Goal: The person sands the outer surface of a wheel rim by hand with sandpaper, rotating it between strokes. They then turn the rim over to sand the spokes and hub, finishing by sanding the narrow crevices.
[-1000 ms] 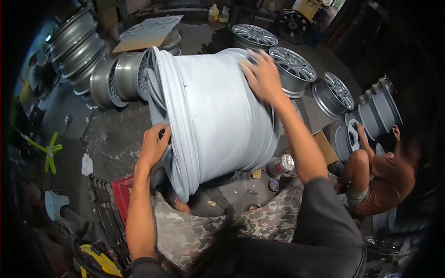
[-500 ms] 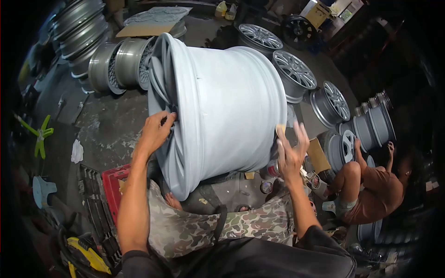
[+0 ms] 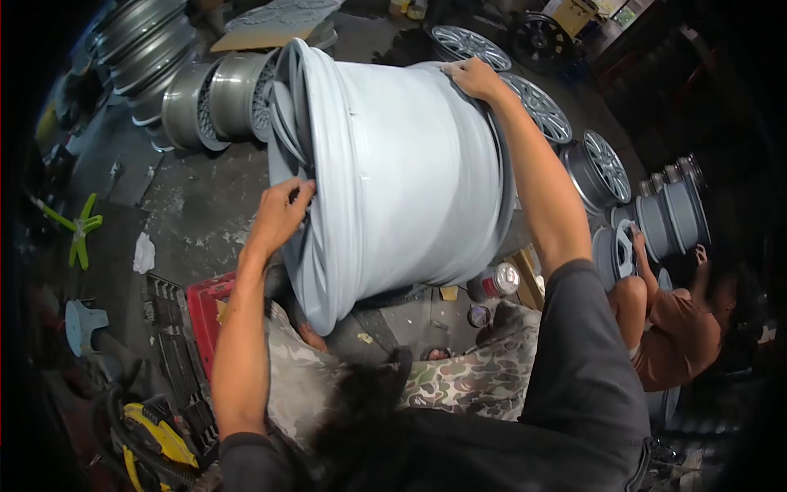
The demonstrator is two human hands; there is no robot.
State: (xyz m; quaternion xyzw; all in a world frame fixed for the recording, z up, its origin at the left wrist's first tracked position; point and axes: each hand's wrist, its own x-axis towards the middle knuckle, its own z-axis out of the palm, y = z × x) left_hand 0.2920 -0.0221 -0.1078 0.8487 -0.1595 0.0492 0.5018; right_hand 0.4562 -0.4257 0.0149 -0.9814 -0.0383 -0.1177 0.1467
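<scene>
A large wheel rim (image 3: 410, 172), coated pale grey, lies on its side in front of me, with its spoked face to the left and its barrel to the right. My left hand (image 3: 287, 209) is closed on the edge of a spoke at the face. My right hand (image 3: 475, 79) reaches across to the far upper edge of the barrel, fingers bent and pressed on the surface. A small tan piece, like sandpaper, showed in those fingers earlier; now the hand mostly hides it.
Several finished-looking rims (image 3: 537, 107) stand along the right, and stacked rims (image 3: 152, 57) on the left. A co-worker (image 3: 680, 328) crouches at right by another rim. A red crate (image 3: 209, 299), a can (image 3: 498, 281) and a yellow tool (image 3: 160, 435) lie near my legs.
My right hand has moved from beside the barrel's near right edge up and away to its far upper edge. My left hand keeps its hold. The view has shifted slightly.
</scene>
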